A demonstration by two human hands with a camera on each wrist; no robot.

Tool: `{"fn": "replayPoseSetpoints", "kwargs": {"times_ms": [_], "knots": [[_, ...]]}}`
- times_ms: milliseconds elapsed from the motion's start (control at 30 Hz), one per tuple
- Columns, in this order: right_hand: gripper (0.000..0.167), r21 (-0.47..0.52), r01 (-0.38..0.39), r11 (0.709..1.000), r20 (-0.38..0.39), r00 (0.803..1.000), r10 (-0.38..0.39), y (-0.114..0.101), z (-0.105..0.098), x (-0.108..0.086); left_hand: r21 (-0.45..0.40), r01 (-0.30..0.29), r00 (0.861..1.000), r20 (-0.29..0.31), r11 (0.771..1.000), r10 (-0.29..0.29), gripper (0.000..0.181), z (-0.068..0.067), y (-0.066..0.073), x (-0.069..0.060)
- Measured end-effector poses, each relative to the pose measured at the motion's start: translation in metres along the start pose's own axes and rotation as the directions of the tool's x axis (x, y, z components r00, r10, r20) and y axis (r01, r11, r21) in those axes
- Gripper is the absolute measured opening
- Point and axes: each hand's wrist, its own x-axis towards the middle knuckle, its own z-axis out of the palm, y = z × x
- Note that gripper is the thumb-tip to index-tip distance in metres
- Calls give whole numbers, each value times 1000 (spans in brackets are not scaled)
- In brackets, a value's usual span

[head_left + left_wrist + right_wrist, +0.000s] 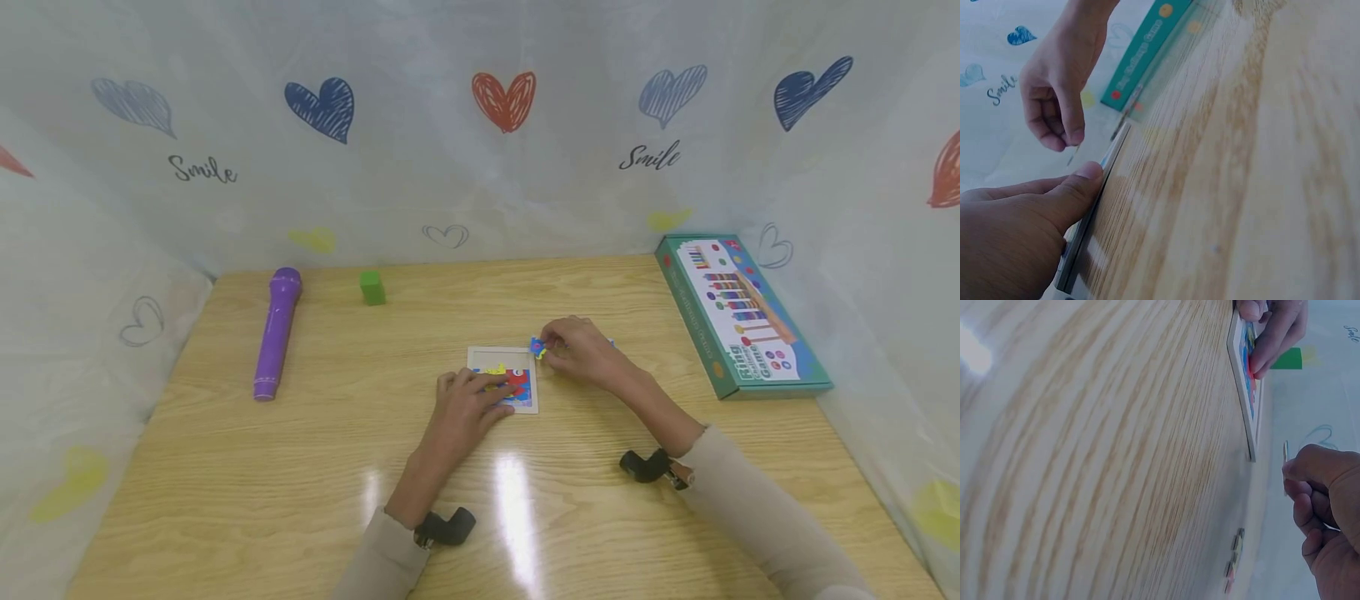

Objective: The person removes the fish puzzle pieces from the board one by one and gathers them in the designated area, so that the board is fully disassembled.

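Note:
A white-framed puzzle tray (pixel 532 400) lies mid-table, its lower part filled with red, blue and yellow pieces and its upper part bare. My left hand (pixel 467 408) rests over the tray, fingers extended on the pieces; the left wrist view shows the thumb at the tray's edge. Just right of the tray's upper corner, my right hand (pixel 588 357) pinches a blue puzzle piece (pixel 536 347) between thumb and fingers. In the right wrist view that piece (pixel 1285 452) appears edge-on, raised off the table. More pieces (pixel 1234 559) lie on the table beside the right hand.
A purple microphone (pixel 277 333) lies at the left. Toward the back stands a green block (pixel 372 287). At the right is a green game box (pixel 742 317) with pictures on its lid. A patterned sheet (pixel 412 167) hangs behind and at both sides of the table.

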Motion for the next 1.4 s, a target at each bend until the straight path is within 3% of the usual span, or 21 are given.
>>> {"fn": "replayPoseSetpoints", "kwargs": {"times_ms": [833,1100,1400], "knots": [[15,8,25,1000,-29,999,-25,15,-1,-4,9,28,999,21,1000,-28,33,-1,2,2],[14,-2,23,1000,-20,1000,-23,16,0,-3,9,19,1000,11,1000,-19,32,0,1,1],[14,2,10,1000,-6,1000,-10,16,-1,-3,20,32,999,38,999,-33,34,-1,2,1]]}}
